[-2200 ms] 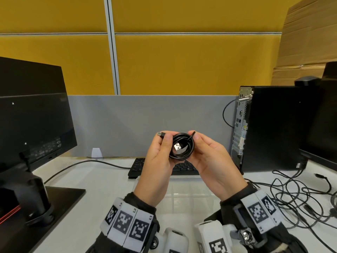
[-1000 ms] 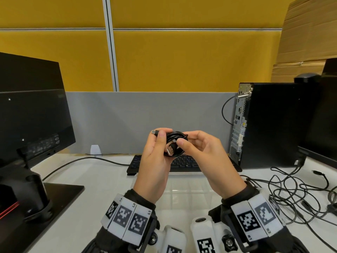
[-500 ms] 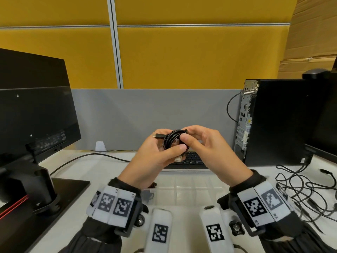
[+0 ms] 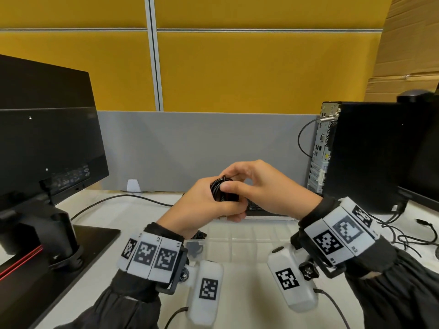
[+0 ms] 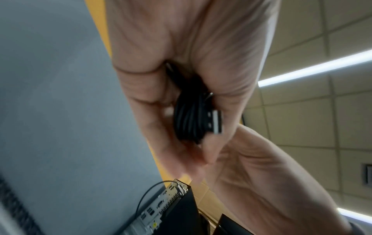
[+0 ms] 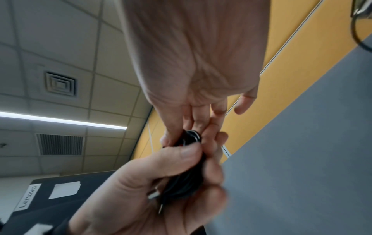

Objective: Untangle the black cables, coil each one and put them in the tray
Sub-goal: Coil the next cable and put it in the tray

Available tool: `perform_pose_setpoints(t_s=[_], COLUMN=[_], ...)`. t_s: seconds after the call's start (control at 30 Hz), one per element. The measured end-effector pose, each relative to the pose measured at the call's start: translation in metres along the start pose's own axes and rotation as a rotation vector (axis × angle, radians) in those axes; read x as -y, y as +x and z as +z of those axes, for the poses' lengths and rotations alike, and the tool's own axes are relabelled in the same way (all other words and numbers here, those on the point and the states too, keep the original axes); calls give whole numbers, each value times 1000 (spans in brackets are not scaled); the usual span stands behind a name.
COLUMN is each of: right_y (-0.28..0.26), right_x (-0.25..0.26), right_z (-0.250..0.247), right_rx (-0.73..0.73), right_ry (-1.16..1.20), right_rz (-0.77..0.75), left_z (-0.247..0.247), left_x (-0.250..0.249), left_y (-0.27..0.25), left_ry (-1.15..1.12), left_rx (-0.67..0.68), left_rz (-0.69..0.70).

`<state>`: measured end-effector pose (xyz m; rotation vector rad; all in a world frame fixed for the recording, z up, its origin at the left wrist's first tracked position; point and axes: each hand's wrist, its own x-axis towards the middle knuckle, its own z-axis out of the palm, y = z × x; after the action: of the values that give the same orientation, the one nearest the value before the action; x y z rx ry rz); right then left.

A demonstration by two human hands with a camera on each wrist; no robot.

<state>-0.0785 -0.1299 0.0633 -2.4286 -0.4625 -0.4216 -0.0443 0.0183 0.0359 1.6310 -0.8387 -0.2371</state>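
A small coiled black cable (image 4: 219, 191) (image 5: 190, 120) (image 6: 187, 179) is held in the air above the desk, between both hands. My left hand (image 4: 209, 203) wraps its fingers and thumb round the coil from the left. My right hand (image 4: 240, 186) pinches the coil's top edge with thumb and fingers. A silver USB plug (image 5: 216, 121) sticks out of the coil beside my left palm. The clear plastic tray (image 4: 249, 243) lies on the desk directly under my hands, with a dark item (image 4: 194, 245) at its left end. More tangled black cables (image 4: 408, 233) lie at the right.
A black monitor (image 4: 47, 143) on its stand fills the left side. A black PC tower (image 4: 361, 153) stands at the right with a second monitor behind it. A keyboard (image 4: 259, 207) lies past the tray, against the grey partition.
The coil turned from facing me to edge-on and sank lower. My left hand closed round it, hiding the plug in the head view, and my right hand moved to its top edge.
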Motion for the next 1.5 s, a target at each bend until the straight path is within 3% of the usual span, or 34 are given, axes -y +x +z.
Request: perform_pose_setpoints(t_s=[0.3, 0.53, 0.67, 0.8, 0.9, 1.0, 1.27, 1.43, 1.5], right_y=[7, 11, 31, 43, 46, 49, 42, 45, 47], right_x=[-14, -12, -36, -70, -80, -77, -67, -74, -79], right_z=[5, 30, 31, 50, 76, 91, 106, 81, 81], right_rx=[111, -127, -53, 243, 396, 440, 429, 680, 692], right_ry=[9, 127, 64, -117, -283, -406, -717, -503, -483], right_rz=[50, -13, 105, 331, 388, 398, 372, 368, 373], left_z=[14, 14, -8, -40, -47, -44, -27, -27, -26], left_x=[19, 27, 41, 74, 93, 98, 96, 96, 95], left_y=[12, 19, 20, 15, 15, 20, 19, 19, 20], left_ry=[54, -6, 6, 396, 644, 768, 974, 979, 1005], left_rx=[-189, -328, -146, -126, 73, 206, 262, 363, 372], left_rz=[-8, -23, -157, -294, -314, -335, -479, -519, -531])
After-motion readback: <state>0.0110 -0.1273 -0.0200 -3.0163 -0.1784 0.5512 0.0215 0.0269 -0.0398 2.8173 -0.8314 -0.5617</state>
